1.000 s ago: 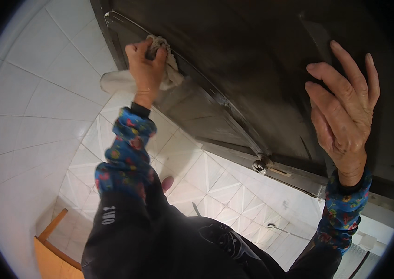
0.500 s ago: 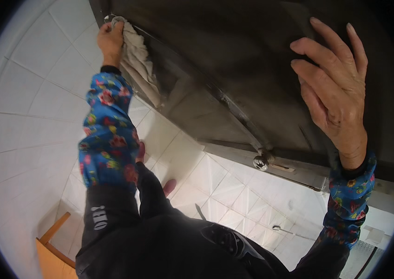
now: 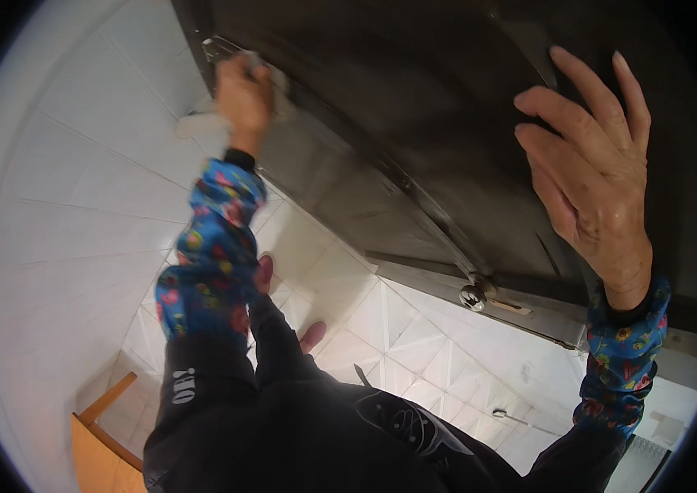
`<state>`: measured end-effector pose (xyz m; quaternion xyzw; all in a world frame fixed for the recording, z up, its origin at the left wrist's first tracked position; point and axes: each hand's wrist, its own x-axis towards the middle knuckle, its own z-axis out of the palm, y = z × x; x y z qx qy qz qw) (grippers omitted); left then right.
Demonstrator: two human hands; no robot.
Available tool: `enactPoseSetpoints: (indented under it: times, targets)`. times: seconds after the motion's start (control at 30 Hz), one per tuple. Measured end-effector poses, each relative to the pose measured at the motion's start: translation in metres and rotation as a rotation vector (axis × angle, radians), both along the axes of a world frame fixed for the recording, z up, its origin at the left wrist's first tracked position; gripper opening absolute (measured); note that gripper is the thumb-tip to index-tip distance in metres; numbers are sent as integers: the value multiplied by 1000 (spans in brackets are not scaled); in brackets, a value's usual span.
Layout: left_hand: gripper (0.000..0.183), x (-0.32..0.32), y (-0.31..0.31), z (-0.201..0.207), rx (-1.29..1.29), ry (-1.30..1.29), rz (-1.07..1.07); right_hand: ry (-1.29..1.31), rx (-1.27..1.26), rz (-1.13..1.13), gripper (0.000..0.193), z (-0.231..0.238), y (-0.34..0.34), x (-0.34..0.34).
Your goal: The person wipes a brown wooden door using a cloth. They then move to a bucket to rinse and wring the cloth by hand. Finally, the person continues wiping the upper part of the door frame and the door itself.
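At the upper left, my left hand (image 3: 243, 99) is closed on a pale beige cloth (image 3: 203, 125). It presses the cloth to a raised strip of a dark brown door (image 3: 422, 90). Part of the cloth shows past each side of the hand, and motion blurs it. On the right, my right hand (image 3: 599, 181) is raised with its fingers apart. Nothing is in it; it lies over the door's dark face, and I cannot tell whether it touches. Floral blue sleeves cover both forearms.
A shiny round knob (image 3: 472, 297) sticks out near the door's lower edge. White tiled wall (image 3: 77, 205) runs along the left. An orange-brown wooden piece of furniture (image 3: 106, 452) stands at lower left. Below lies the tiled floor (image 3: 390, 329), with my pink shoes on it.
My left hand has moved right and slightly down with the cloth, which hung along the door's edge and now swings out to the left. My right hand keeps nearly the same pose.
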<state>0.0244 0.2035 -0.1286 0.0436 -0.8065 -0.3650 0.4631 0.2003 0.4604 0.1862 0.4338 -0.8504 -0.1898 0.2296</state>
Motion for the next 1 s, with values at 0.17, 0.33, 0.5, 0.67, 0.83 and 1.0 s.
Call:
enactPoseSetpoints:
  times: [0.17, 0.33, 0.5, 0.67, 0.83, 1.0]
  targets:
    - [18, 118, 125, 16, 189, -87, -402, -31, 0, -25, 7, -4, 11, 1]
    - [17, 180, 196, 10, 454, -108, -722, -56, 0, -22, 9, -10, 24, 0]
    - [30, 113, 150, 55, 1069, 12, -321, -44, 40, -92, 10, -10, 35, 5]
    - [42, 39, 143, 79, 722, 457, -32, -30, 54, -111, 11, -8, 22, 6]
    - [37, -17, 80, 49, 584, 349, 65, -15, 57, -124, 9, -9, 27, 7]
    - [29, -59, 29, 48, 496, 253, 227, -25, 57, -121, 9, -7, 23, 8]
